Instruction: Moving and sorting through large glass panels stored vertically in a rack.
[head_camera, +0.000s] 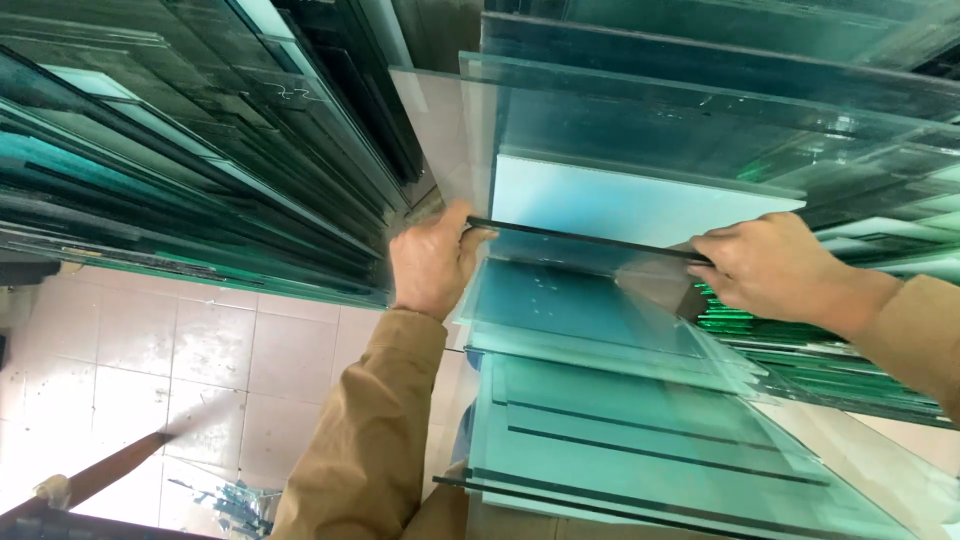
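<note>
A clear glass sheet (580, 285) with a dark top edge stands upright in front of me among other leaning sheets. My left hand (432, 262) grips its left end, fingers curled over the edge. My right hand (775, 268) holds its right end. Both arms wear tan sleeves. Behind the held pane lean larger green-tinted panes (640, 140); smaller panes (640, 440) stand stacked in front of it, lower down.
A thick stack of green-edged glass sheets (180, 160) leans at the left. More sheets (880, 230) lean at the right. The floor (150, 360) is pale tile, with glass shards (235, 495) and a brown stick-like handle (105, 470) at lower left.
</note>
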